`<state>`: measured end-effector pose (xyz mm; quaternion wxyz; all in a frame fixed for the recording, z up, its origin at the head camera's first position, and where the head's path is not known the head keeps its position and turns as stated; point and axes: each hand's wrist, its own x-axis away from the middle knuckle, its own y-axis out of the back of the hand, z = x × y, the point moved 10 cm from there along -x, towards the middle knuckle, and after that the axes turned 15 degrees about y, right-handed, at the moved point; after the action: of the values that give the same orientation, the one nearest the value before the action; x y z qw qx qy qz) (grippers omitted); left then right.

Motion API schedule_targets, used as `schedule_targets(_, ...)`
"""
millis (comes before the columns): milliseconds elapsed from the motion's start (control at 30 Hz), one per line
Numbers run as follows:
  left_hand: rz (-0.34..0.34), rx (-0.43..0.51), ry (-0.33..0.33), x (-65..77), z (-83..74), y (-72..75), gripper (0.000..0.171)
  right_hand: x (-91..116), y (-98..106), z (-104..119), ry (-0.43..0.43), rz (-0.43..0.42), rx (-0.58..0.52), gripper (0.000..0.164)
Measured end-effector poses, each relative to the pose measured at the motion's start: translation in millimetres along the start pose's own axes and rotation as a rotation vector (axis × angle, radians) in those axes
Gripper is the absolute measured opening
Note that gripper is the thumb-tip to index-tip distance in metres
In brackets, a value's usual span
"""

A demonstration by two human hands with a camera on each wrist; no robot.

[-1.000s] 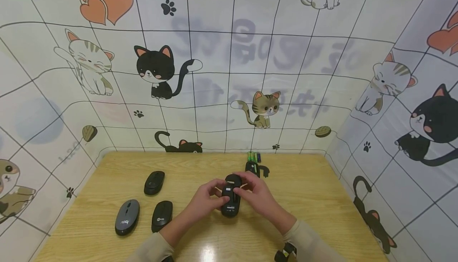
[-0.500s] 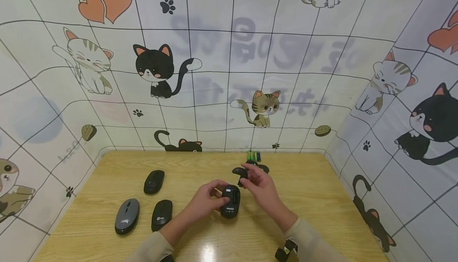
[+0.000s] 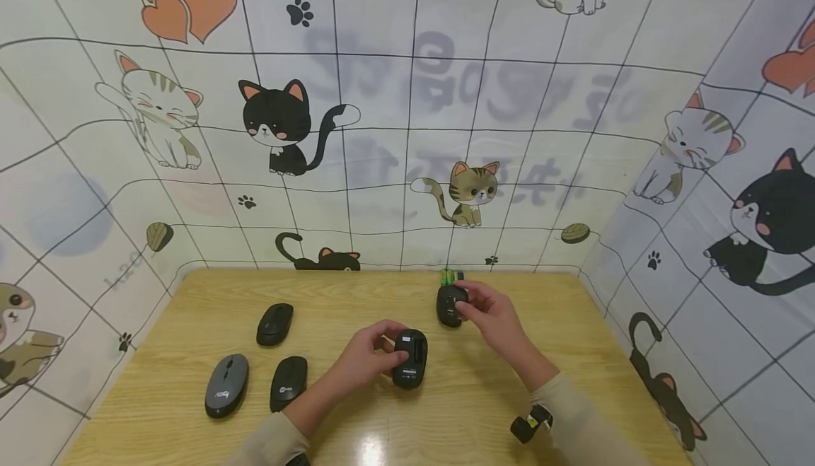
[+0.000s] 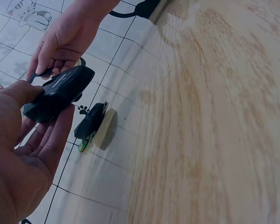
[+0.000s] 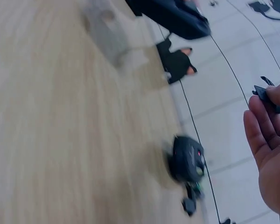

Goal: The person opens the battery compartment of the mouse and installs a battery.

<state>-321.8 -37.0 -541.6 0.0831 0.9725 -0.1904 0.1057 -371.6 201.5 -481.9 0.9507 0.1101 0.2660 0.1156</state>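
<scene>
Face down in my left hand (image 3: 369,353) is a black computer mouse (image 3: 411,367), an elongated battery slot showing in its underside. Thumb and fingers grip its left side; in the left wrist view the same mouse (image 4: 60,93) is pinched above the tabletop. My right hand (image 3: 493,314) is farther back and to the right, fingertips at the edge of a second black mouse (image 3: 448,305) in the head view. A small black battery cover (image 5: 269,99) is pinched between thumb and fingers of that hand in the right wrist view; the hand hides it in the head view.
Several batteries (image 3: 448,277) lie just behind the second mouse. On the left of the table rest a small black mouse (image 3: 274,324), a grey mouse (image 3: 226,386) and another black mouse (image 3: 288,383). A cat-printed cloth (image 3: 382,98) stands as a wall behind the wooden table (image 3: 356,296).
My right hand lifted the battery cover off the mouse in my left hand, then moved right and back to the second mouse. The left hand keeps its hold, nearly still.
</scene>
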Motion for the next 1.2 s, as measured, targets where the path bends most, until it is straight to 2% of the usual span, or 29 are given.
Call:
schedule_targets(233, -0.003, -0.001, 0.005, -1.1, 1.3, 1.4, 0.042, -8, 33, -9, 0.005, 0.010, 0.102, 0.039)
schedule_targets(433, 0.005, 0.010, 0.006, -0.8, 0.2, 1.4, 0.042, -10, 51, -22, -0.001, 0.053, 0.158, 0.040)
schedule_targets(733, 0.004, -0.003, 0.008, 0.5, -1.2, 1.6, 0.042, -11, 78, -48, -0.063, 0.091, 0.295, 0.038)
schedule_targets(967, 0.007, 0.001, 0.009, 0.8, -1.4, 2.0, 0.042, -12, 89, -69, -0.127, 0.147, 0.337, 0.037)
schedule_targets(1200, 0.006, 0.001, 0.005, 1.0, -1.7, 1.6, 0.042, -12, 88, -87, -0.182, 0.229, 0.357, 0.035)
